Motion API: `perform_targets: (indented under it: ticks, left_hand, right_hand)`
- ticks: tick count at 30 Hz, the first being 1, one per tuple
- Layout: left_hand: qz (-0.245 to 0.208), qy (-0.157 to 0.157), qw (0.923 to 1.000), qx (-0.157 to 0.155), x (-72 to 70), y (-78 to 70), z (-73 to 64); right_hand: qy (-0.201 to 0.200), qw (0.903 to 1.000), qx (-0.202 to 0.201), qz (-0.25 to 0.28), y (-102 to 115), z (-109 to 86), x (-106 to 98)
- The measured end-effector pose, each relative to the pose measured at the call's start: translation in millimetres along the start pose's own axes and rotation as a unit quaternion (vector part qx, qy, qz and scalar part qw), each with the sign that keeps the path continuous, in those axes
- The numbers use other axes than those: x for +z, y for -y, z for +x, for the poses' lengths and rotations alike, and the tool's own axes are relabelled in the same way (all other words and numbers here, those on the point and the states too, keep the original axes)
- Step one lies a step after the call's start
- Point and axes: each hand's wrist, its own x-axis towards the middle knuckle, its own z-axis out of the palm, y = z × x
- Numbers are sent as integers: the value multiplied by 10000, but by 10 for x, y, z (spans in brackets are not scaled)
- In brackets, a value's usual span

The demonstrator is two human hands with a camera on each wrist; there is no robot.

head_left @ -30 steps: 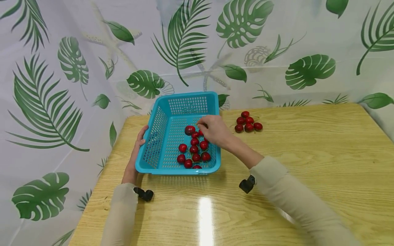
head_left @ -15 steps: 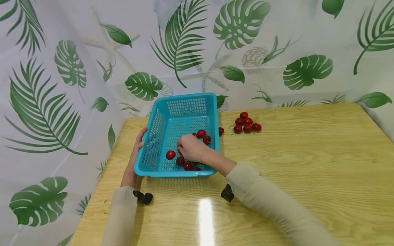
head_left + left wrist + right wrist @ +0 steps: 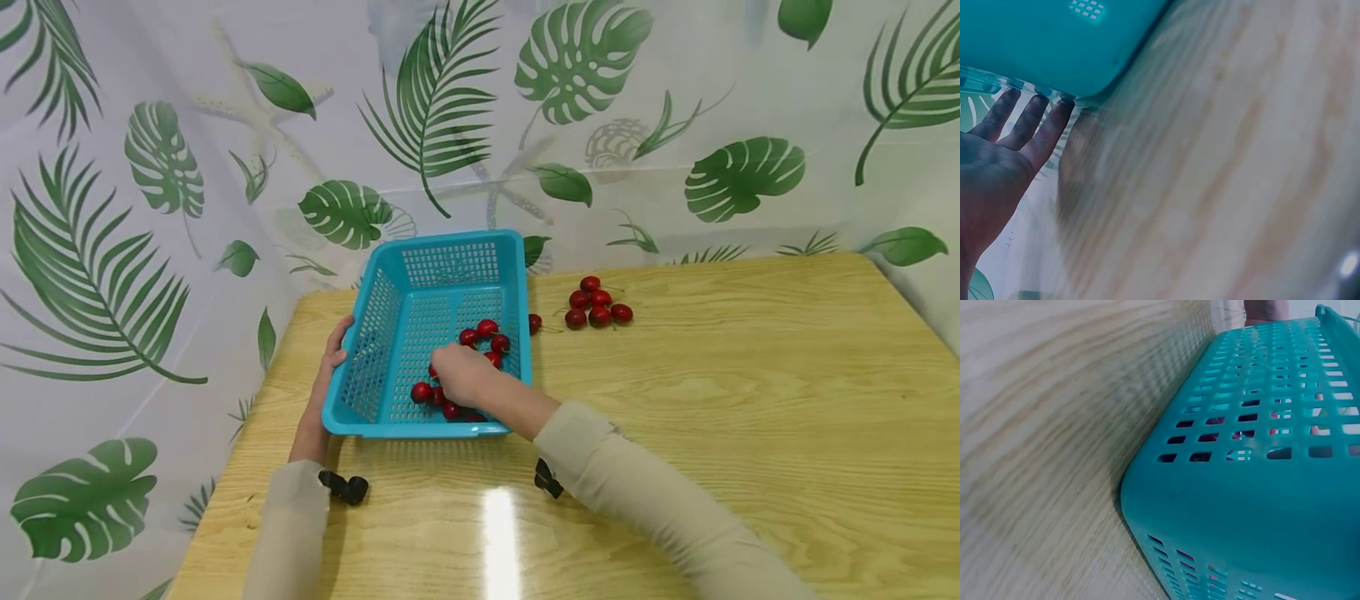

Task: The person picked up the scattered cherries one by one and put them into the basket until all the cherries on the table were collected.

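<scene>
A turquoise plastic basket (image 3: 420,431) stands upright on the wooden table (image 3: 712,400), left of the table's middle and near its far edge; it has rounded corners, a smooth rim, and walls and floor pierced with rows of small slots; its long axis seems to run away from the person, the far end leaning a little to the right; cherries (image 3: 421,392), round, glossy and deep red, lie loose inside, towards its near and right-hand parts; the left hand (image 3: 335,343) is at the basket's left side, its fingers released and nearly straight, three fingertips touching the edge in the left wrist view; the right hand (image 3: 463,375) reaches down among the cherries, back upward and fingers bent towards the floor, with a bit of red showing at the fingertips; whether they grasp a cherry I cannot tell; just outside the right wall lies a single cherry (image 3: 534,323), partly hidden, its thin stem pointing right; farther right, a small group of cherries (image 3: 599,317) makes a rough triangle, one point facing the leaf-printed cloth (image 3: 558,182) behind, a few fine stems sticking out.
</scene>
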Motion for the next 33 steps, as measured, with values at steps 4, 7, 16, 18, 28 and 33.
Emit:
perform_targets:
  ticks: [4,7,16,18,28,33]
  left_hand:
    - [-46,29,10000,30,-22,31,-27]
    - [38,28,10000,52,-45,66,-36]
    - [30,48,9995,297,-96,123,-5]
    - [42,74,9995,312,-91,118,-15]
    - [123,123,9996,220,-73,95,-26]
    - [144,11,9999,3,-34,60,-8]
  right_hand:
    - [12,10000,-59,-71,18,-6,35]
    - [3,9996,-216,-168,27,-11,52]
    - [42,9984,-496,-254,38,-27,55]
    - [-116,9982,-567,-184,36,-29,56]
    - [-314,9962,-802,-84,6,-28,46]
    - [-229,9967,-781,-51,-5,-35,26]
